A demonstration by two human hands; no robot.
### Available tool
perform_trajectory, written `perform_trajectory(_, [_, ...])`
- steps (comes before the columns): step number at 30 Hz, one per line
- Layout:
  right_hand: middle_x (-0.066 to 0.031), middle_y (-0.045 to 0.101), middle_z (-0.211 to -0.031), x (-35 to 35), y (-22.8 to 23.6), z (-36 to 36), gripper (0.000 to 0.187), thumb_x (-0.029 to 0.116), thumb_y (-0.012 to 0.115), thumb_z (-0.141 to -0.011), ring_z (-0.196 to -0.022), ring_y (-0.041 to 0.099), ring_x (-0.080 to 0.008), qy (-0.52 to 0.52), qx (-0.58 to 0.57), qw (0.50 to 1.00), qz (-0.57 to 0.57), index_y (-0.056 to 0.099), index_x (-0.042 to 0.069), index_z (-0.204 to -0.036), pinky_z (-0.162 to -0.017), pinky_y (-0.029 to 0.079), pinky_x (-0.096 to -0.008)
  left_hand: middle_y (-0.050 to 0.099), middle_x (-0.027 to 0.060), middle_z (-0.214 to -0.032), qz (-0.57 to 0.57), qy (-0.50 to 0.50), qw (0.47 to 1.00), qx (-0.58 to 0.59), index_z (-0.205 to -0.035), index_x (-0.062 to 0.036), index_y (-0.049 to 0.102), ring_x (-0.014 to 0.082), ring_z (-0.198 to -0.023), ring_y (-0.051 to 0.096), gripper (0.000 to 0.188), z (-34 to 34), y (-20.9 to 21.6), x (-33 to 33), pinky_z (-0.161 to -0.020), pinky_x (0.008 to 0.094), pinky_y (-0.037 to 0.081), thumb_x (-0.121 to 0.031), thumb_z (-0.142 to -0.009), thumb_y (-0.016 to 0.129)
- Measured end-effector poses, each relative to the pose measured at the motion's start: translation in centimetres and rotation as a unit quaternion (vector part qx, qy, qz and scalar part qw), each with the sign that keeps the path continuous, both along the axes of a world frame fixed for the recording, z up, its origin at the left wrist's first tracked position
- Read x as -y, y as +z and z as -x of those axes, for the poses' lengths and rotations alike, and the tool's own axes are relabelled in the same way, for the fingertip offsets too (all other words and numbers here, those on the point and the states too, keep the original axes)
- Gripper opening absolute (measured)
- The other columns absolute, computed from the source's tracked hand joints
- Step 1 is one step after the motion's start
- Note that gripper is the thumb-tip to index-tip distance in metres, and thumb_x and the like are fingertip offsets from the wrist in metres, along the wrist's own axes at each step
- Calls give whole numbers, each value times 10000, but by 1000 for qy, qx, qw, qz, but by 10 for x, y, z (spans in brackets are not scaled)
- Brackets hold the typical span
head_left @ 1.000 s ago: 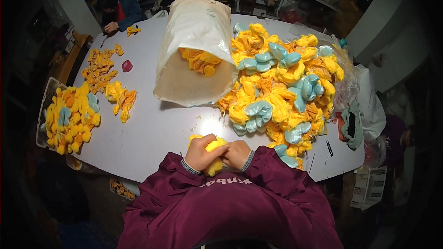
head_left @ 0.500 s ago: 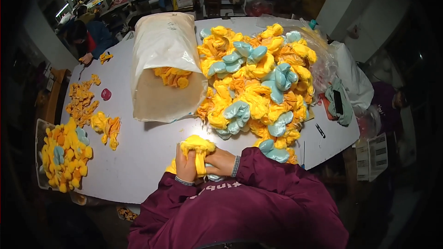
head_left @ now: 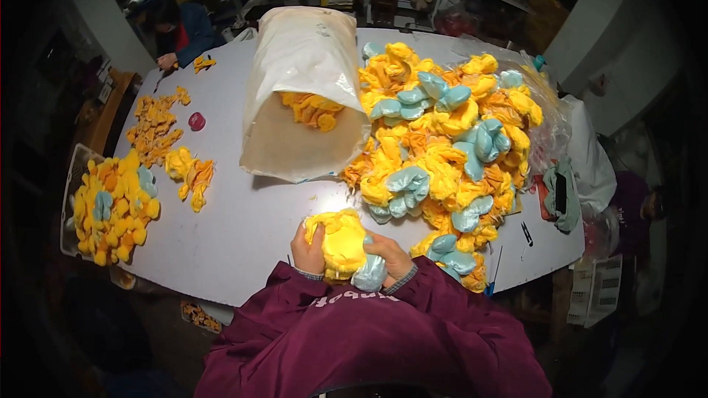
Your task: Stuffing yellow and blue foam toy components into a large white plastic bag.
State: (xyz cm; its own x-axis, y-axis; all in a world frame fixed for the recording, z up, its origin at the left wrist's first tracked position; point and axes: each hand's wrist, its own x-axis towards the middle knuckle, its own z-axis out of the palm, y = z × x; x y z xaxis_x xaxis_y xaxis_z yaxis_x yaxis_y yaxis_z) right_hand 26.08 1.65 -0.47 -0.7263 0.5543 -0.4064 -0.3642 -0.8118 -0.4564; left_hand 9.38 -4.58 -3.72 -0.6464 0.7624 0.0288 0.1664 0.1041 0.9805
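A yellow plush toy skin (head_left: 344, 242) with a shiny pale-blue part (head_left: 370, 274) is held close to my body at the table's front edge. My left hand (head_left: 307, 252) is closed on its left side, thumb on top. On the other side, my right hand (head_left: 391, 256) grips the skin beside the blue part, and some of its fingers are hidden. Just right of my hands, a large heap of yellow, orange and pale-blue plush skins (head_left: 431, 166) spreads over the table.
A white sack (head_left: 302, 51) lies with its mouth toward me, plush pieces inside. At left are a basket (head_left: 68, 239) of yellow plush toys, small orange pieces (head_left: 153, 129) and a red round item (head_left: 197, 121). Black snips (head_left: 526, 234) lie right. A person (head_left: 190, 29) sits far left.
My hands have moved apart on the plush skin, so its broad yellow face and blue part now show. The whole view has shifted, with the table appearing further right.
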Motion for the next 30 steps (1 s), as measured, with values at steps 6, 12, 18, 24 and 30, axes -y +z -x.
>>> perform_trajectory(6, [-128, 615, -1084, -5, -3, -3, 164, 85, 605, -848, -886, 618, -205, -99, 41, 942, -319, 549, 24, -990, -788, 467, -232, 636, 127, -861, 55, 33, 994, 89, -995, 41, 576, 173, -716, 597, 190, 12, -33, 3, -645, 249, 501, -129, -912, 566])
perform_trajectory(12, [-109, 637, -996, -24, 7, -5, 247, 94, 584, -868, -795, 623, -206, 11, 160, 882, -443, 499, 39, -1093, -687, 471, -242, 646, 125, -851, 14, 58, 997, 41, -982, 46, 586, 174, -698, 596, 198, 6, 0, -10, -640, 246, 502, -138, -908, 577])
perform_trajectory(18, [-95, 635, -852, -7, 8, 27, 255, 81, 561, -872, -617, 567, -173, 59, 471, 515, -713, 490, 56, -1115, -551, 448, -278, 640, 138, -784, -19, 49, 991, -125, -938, 68, 586, 202, -667, 580, 223, -15, 13, -8, -620, 283, 487, -146, -884, 611])
perform_trajectory(24, [-59, 568, -692, -37, 4, 4, 159, 112, 581, -884, -529, 492, -148, -207, 300, 719, -592, 523, 24, -1003, -514, 416, -258, 645, 116, -775, 2, 81, 996, 22, -933, 44, 609, 194, -683, 590, 176, 9, 9, -6, -616, 269, 494, -122, -875, 609])
perform_trajectory(30, [-50, 562, -752, -32, 69, -17, 82, 100, 566, -913, -583, 503, -104, -237, 103, 915, -309, 530, 31, -936, -556, 417, -203, 630, 122, -971, -13, -5, 964, 264, -1084, -1, 555, 180, -768, 596, 244, 30, -23, -9, -692, 258, 503, -59, -851, 599])
